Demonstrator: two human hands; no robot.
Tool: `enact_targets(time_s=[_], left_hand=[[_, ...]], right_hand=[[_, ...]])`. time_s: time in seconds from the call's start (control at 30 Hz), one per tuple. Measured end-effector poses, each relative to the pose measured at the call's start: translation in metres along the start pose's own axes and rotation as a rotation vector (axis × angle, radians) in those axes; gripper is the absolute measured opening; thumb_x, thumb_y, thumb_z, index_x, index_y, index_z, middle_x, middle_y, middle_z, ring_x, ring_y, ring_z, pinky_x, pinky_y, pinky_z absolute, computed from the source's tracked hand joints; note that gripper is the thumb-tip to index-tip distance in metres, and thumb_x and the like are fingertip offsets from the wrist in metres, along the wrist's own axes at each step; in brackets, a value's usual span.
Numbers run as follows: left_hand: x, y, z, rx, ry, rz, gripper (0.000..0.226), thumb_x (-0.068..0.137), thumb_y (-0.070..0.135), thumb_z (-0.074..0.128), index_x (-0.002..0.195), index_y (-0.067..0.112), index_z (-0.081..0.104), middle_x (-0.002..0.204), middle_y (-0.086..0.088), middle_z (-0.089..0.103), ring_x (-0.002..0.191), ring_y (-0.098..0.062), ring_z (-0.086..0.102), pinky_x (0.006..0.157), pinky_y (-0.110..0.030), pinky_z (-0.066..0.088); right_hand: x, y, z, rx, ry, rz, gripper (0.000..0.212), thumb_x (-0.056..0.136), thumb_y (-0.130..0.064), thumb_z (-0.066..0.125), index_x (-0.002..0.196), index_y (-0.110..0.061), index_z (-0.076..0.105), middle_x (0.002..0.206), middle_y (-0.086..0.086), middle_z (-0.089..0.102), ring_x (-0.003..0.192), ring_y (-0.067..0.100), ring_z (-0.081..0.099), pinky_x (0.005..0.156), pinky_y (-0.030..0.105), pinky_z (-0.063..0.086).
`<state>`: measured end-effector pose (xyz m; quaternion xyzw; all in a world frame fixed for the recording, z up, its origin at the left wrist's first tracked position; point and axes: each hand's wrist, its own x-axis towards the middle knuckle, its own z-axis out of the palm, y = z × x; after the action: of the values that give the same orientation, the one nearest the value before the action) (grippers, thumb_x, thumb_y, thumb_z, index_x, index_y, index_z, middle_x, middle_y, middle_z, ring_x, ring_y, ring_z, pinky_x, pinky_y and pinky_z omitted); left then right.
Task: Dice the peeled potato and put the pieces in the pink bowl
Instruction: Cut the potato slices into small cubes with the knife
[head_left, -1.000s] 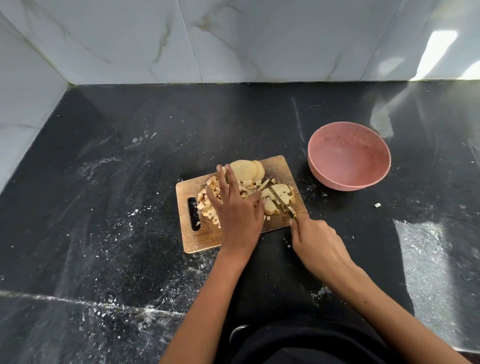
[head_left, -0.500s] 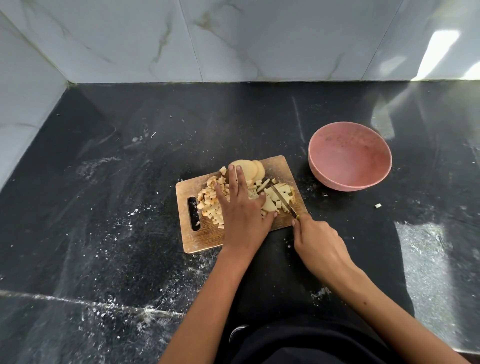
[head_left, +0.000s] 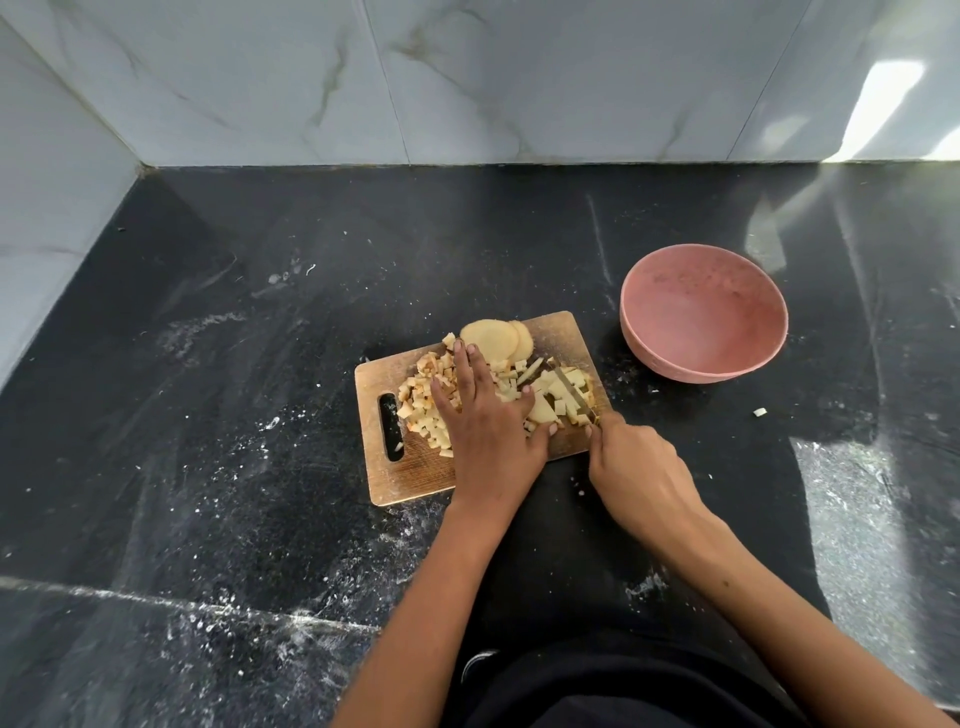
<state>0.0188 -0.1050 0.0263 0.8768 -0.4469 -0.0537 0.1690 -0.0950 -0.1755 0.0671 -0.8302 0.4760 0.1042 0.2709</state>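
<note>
The left hand (head_left: 488, 431) covers much of the diced potato (head_left: 423, 402).

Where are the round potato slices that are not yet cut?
In the head view, the round potato slices lie at the far edge of the cutting board, just beyond the left hand and left of the pink bowl.

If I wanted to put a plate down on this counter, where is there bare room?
The black counter lies bare left of the cutting board, out to the corner wall, and behind the board up to the back tiles. The gap between the board and the pink bowl is narrow. On the board itself, diced potato, the left hand and the right hand with its knife crowd it.
</note>
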Motion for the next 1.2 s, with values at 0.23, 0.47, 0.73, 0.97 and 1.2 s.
enact_targets(time_s=[0.23, 0.47, 0.73, 0.97, 1.2], left_hand=[[-0.002, 0.001, 0.002, 0.008, 0.019, -0.009, 0.036, 0.085, 0.040, 0.067, 0.117, 0.024, 0.068, 0.156, -0.026, 0.007, 0.145, -0.036, -0.012, 0.110, -0.054, -0.016], [-0.004, 0.002, 0.003, 0.013, 0.009, -0.030, 0.037, 0.088, 0.041, 0.063, 0.122, 0.026, 0.065, 0.157, -0.025, 0.006, 0.145, -0.035, -0.017, 0.108, -0.051, -0.020], [-0.003, 0.003, 0.003, -0.011, 0.001, -0.049, 0.036, 0.088, 0.041, 0.063, 0.121, 0.027, 0.066, 0.157, -0.024, 0.005, 0.145, -0.034, -0.019, 0.107, -0.051, -0.022], [-0.004, 0.001, 0.004, -0.025, -0.003, -0.038, 0.037, 0.089, 0.041, 0.062, 0.122, 0.026, 0.066, 0.157, -0.025, 0.005, 0.144, -0.036, -0.018, 0.107, -0.052, -0.021], [-0.007, 0.000, 0.009, -0.012, 0.051, -0.029, 0.032, 0.087, 0.035, 0.066, 0.116, 0.023, 0.069, 0.155, -0.029, 0.011, 0.144, -0.036, -0.015, 0.110, -0.057, -0.011]], right_hand=[[-0.006, -0.008, 0.003, 0.057, -0.036, -0.027, 0.018, 0.102, -0.029, 0.032, 0.092, -0.017, 0.039, 0.101, 0.012, 0.059, 0.092, 0.033, 0.059, 0.068, 0.033, 0.037], [0.000, -0.012, 0.005, -0.002, -0.037, -0.025, 0.025, 0.102, -0.027, 0.033, 0.108, -0.010, 0.051, 0.108, 0.014, 0.061, 0.098, 0.034, 0.059, 0.069, 0.033, 0.036], [-0.004, -0.013, -0.003, -0.071, -0.122, 0.011, 0.018, 0.099, -0.017, 0.038, 0.110, -0.009, 0.050, 0.107, 0.011, 0.058, 0.096, 0.030, 0.060, 0.069, 0.034, 0.040], [-0.022, 0.000, -0.005, -0.055, -0.128, 0.004, 0.028, 0.103, -0.030, 0.030, 0.112, -0.010, 0.048, 0.105, 0.013, 0.059, 0.094, 0.030, 0.060, 0.069, 0.035, 0.042], [-0.011, -0.010, 0.002, 0.110, -0.066, -0.019, 0.022, 0.102, -0.032, 0.032, 0.093, -0.016, 0.045, 0.102, 0.013, 0.060, 0.092, 0.032, 0.057, 0.071, 0.036, 0.042]])
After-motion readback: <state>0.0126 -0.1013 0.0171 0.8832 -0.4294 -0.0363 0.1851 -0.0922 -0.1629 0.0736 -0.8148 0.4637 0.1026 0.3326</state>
